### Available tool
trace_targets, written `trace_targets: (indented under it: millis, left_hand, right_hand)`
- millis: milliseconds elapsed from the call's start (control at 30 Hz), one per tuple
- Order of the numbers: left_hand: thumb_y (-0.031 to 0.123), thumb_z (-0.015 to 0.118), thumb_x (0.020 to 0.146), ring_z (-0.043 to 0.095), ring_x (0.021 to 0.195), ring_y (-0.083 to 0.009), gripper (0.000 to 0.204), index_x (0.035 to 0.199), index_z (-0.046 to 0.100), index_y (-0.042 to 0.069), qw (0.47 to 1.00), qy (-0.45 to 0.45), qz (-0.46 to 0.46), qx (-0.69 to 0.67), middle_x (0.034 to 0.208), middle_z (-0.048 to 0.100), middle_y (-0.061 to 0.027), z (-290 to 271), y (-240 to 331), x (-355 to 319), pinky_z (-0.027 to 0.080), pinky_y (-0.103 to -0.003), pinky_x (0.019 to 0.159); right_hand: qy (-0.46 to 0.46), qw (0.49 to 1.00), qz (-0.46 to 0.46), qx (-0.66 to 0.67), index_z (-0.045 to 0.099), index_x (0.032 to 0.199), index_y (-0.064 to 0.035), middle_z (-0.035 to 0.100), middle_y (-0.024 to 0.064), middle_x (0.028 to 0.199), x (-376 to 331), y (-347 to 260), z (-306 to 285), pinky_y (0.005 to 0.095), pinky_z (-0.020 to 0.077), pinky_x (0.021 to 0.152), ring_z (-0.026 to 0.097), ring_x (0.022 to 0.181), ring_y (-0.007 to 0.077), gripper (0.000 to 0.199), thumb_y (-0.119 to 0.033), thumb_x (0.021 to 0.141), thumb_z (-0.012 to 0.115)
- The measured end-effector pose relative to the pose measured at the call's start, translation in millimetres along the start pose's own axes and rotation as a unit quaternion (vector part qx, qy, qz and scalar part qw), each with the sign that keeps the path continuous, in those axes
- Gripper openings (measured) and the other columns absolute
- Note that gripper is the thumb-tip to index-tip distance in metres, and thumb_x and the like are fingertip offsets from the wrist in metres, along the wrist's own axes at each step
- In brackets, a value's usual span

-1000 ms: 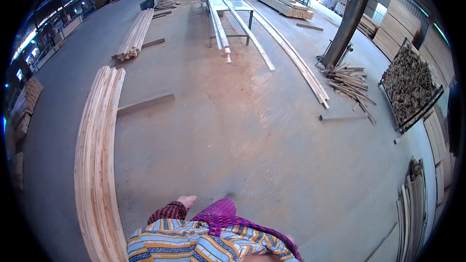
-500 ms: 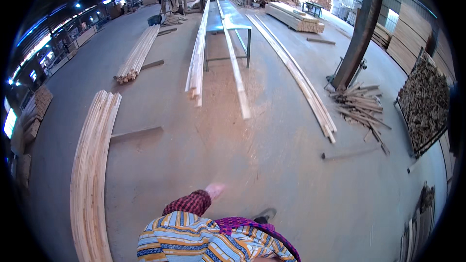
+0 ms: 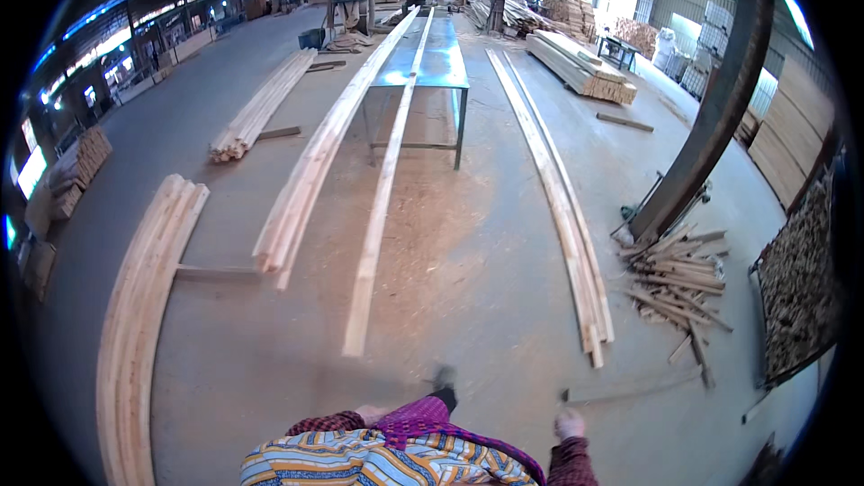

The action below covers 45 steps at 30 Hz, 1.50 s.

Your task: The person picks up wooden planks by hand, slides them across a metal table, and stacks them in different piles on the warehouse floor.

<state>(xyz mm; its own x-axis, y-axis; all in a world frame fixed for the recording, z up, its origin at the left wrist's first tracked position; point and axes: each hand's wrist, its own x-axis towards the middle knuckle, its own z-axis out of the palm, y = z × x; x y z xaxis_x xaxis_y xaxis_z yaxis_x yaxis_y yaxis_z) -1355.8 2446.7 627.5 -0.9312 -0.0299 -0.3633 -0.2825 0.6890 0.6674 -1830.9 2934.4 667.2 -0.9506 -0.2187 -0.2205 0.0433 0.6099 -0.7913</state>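
My left hand [image 3: 369, 414] is low in front of my body, mostly covered by the striped clothing and the purple cloth; its fingers are hidden. To the right, my right hand [image 3: 569, 423] hangs beside me near a low wooden bearer [image 3: 630, 389] on the floor, touching nothing I can see. Its fingers are too small and blurred to read. Ahead, a long pale board [image 3: 382, 216] juts toward me from a blue-topped metal table [image 3: 445, 49]. A bundle of long boards [image 3: 315, 162] overhangs the table's left side.
A stack of long boards [image 3: 144, 324] lies at my left, with another bundle [image 3: 261, 108] beyond. Several long strips [image 3: 558, 207] stretch along the right. Further right are a steel post [image 3: 706, 144], a heap of offcuts [image 3: 675, 274] and a filled rack [image 3: 801, 279].
I have moved forward, so the table and its boards are nearer. My right hand has come into view, while my left has drawn back toward my body.
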Motion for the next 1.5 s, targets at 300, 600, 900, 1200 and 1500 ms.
trace_targets:
  millis: [300, 600, 900, 1200, 1500]
  left_hand:
    - [0.050, 0.047, 0.103, 0.065, 0.100, -0.0307, 0.049, 0.120, 0.068, 0.009, 0.964, 0.045, -0.207, -0.157, 0.110, 0.069, -0.0171, -355.3, 46.9, 279.4, 0.052, -0.043, 0.086]
    - [0.049, 0.055, 0.099, 0.072, 0.097, -0.0316, 0.052, 0.131, 0.068, 0.010, 0.922, 0.065, -0.323, -0.202, 0.115, 0.075, -0.0168, -483.4, -86.7, 532.6, 0.054, -0.045, 0.087]
    - [0.034, 0.045, 0.103, 0.057, 0.068, -0.0199, 0.029, 0.105, 0.063, 0.011, 0.872, 0.147, -0.295, -0.363, 0.080, 0.060, -0.0047, -651.4, -112.9, 582.1, 0.045, -0.038, 0.056]
    - [0.037, 0.059, 0.099, 0.050, 0.056, -0.0163, 0.027, 0.086, 0.064, 0.014, 0.778, 0.271, -0.327, -0.463, 0.067, 0.054, 0.0010, -850.7, -249.8, 818.2, 0.038, -0.036, 0.051]
    - [0.033, 0.069, 0.099, 0.059, 0.086, -0.0089, 0.043, 0.131, 0.068, 0.005, 0.759, 0.398, -0.174, -0.484, 0.102, 0.070, 0.0003, -1234.7, -230.2, 1023.7, 0.049, -0.028, 0.076]
  right_hand:
    - [-0.282, 0.911, 0.150, -0.259, 0.070, 0.125, -0.0084, 0.076, 0.0135, 0.110, 90.9, -229.9, 73.5, 0.0452, 0.0580, 0.089, 0.073, 0.100, 0.0284, 0.047, -0.041, 0.092, 0.067]
    - [-0.327, 0.884, 0.143, -0.301, 0.071, 0.124, -0.0073, 0.076, 0.0157, 0.113, 404.2, -333.0, 166.8, 0.0445, 0.0576, 0.092, 0.073, 0.102, 0.0309, 0.046, -0.038, 0.092, 0.063]
    - [-0.225, 0.922, -0.001, -0.316, 0.072, 0.126, -0.0065, 0.074, 0.0192, 0.119, 839.3, -643.8, 257.2, 0.0421, 0.0556, 0.098, 0.072, 0.110, 0.0341, 0.045, -0.034, 0.091, 0.061]
    - [-0.317, 0.878, -0.146, -0.329, 0.062, 0.143, -0.0181, 0.067, 0.0144, 0.137, 1085.7, -807.5, 446.0, 0.0436, 0.0501, 0.107, 0.064, 0.126, 0.0330, 0.054, -0.045, 0.097, 0.057]
    - [-0.406, 0.823, 0.011, -0.397, 0.071, 0.127, -0.0127, 0.071, 0.0190, 0.126, 1194.4, -860.4, 497.0, 0.0475, 0.0515, 0.102, 0.065, 0.121, 0.0357, 0.050, -0.048, 0.095, 0.053]
